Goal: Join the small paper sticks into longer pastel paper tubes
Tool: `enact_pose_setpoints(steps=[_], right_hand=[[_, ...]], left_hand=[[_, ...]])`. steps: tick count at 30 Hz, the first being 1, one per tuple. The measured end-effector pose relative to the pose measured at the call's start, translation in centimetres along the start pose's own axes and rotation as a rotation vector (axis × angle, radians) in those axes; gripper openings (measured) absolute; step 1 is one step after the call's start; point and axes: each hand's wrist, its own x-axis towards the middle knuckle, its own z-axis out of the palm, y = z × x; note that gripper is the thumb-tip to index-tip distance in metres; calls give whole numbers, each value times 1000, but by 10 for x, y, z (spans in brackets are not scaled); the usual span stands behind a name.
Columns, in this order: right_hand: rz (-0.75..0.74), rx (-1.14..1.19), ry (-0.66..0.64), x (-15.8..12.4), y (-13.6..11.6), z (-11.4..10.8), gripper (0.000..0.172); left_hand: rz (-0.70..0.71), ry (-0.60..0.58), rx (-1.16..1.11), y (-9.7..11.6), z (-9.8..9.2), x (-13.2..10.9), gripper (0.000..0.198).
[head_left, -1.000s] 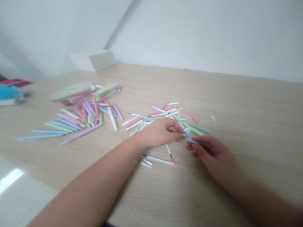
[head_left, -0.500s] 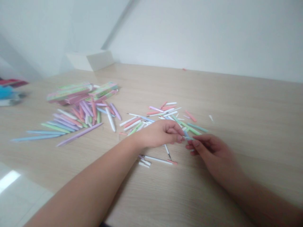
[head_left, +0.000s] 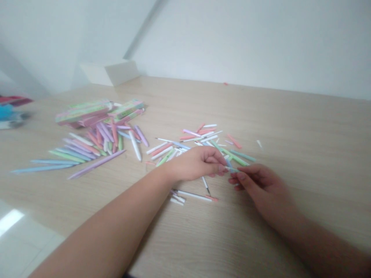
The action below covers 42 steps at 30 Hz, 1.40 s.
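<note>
My left hand (head_left: 204,164) is closed in a pinch on one end of a small pale blue-green pen part (head_left: 232,169). Its other end sits between the thumb and fingers of my right hand (head_left: 257,181), also closed. Fingertips cover much of the part, so its exact shape is unclear. Under and behind my left hand spread loose pen barrels (head_left: 165,148) in white, coral, green, blue and purple. Below the left wrist a pen refill (head_left: 194,195) lies beside small white pieces (head_left: 177,199). Another dark-tipped refill (head_left: 205,184) points out from under that hand.
A heap of pastel pens (head_left: 98,141) lies to the left on the wooden table (head_left: 304,135). Behind it are printed pink and green boxes (head_left: 87,112). A white box (head_left: 113,73) stands near the wall. Red and blue items (head_left: 10,110) sit at the far left.
Slightly more of the small pen part shows between my hands, and my right hand has shifted a touch to the right. The pens on the table lie as before.
</note>
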Motion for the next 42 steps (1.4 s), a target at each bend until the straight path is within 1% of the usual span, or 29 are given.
enact_pose_setpoints(steps=[3, 7, 12, 20, 27, 36, 42], right_hand=[[-15, 19, 14, -1, 0, 0, 29], [-31, 21, -9, -2, 0, -1, 24], [-41, 21, -12, -2, -1, -1, 23], [-62, 10, -4, -3, 2, -1, 22], [-63, -9, 21, -4, -1, -2, 23], [-35, -24, 10, -4, -2, -2, 27], [-2, -95, 10, -4, -1, -4, 30]], left_hand=[[0, 1, -19, -1, 0, 1, 16], [-4, 9, -33, -2, 0, 1, 18], [-6, 2, -51, -1, 1, 0, 15], [-3, 25, -44, 0, 1, 0, 19], [-11, 28, -44, 2, 1, 0, 17], [-13, 17, -34, 0, 1, 0, 17], [-6, 5, -19, 0, -1, 0, 17]])
